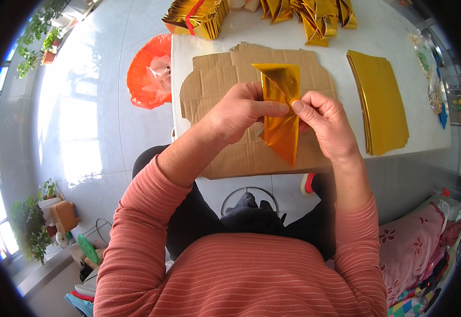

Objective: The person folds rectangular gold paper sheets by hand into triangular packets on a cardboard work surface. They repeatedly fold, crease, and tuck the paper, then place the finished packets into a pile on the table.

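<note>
Both hands hold a folded piece of gold foil paper (281, 85) above a flattened piece of brown cardboard (214, 93). My left hand (246, 109) grips its left side, with the thumb lying across the front. At the right edge, my right hand (325, 119) pinches it between thumb and fingers. The paper has slanting folds and a pointed lower end. To the right lies a stack of flat gold paper sheets (381, 103). A bundle of folded gold paper (199, 18) bound with a red band stands at the table's upper left, and more folded gold pieces (319, 23) lie at the top.
The pale table (424, 136) carries the cardboard, which reaches past its front edge. A red plastic bag (147, 75) with pale paper inside stands beside the table's left edge. Plastic packaging (428, 71) lies at the right. Patterned pink fabric (412, 241) is at the lower right.
</note>
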Action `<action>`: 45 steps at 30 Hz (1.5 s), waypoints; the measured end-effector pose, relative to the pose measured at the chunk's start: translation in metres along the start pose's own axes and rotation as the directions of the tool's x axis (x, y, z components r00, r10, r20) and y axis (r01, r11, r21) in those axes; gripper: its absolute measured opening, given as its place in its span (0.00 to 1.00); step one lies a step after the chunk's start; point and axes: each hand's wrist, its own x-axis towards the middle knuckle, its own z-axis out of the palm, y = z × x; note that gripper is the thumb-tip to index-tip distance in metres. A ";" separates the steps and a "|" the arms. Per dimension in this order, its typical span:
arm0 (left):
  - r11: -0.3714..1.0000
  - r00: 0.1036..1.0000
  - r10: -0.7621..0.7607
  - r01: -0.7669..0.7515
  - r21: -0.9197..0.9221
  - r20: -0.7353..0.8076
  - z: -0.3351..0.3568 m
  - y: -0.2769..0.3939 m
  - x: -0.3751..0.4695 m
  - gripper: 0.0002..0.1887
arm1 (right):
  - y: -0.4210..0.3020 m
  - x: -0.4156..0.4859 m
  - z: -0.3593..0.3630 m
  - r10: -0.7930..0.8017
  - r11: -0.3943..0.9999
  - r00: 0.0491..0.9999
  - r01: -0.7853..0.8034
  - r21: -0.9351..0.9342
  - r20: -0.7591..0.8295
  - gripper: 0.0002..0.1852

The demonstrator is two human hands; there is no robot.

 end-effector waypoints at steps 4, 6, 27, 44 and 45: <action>0.997 0.998 0.056 -0.055 0.057 -0.020 0.004 -0.006 0.002 0.15 | 0.000 0.002 0.000 -0.132 0.989 0.975 0.116 -0.095 -0.177 0.17; 0.994 0.998 0.052 -0.048 0.095 -0.041 0.004 -0.006 0.003 0.13 | 0.000 0.004 -0.002 -0.192 0.967 0.951 0.142 -0.210 -0.243 0.18; 0.980 0.982 0.159 -0.145 0.135 -0.099 0.007 -0.004 0.000 0.16 | 0.010 0.005 0.008 -0.117 0.990 0.982 0.103 -0.101 -0.149 0.16; 0.941 0.889 0.333 -0.334 0.054 -0.315 -0.012 0.017 -0.004 0.12 | 0.002 -0.011 0.002 0.160 0.909 0.986 -0.128 -0.396 0.049 0.07; 0.944 0.895 0.322 -0.330 0.028 -0.309 -0.013 0.017 -0.002 0.13 | 0.000 -0.011 -0.001 0.188 0.903 0.981 -0.152 -0.402 0.051 0.07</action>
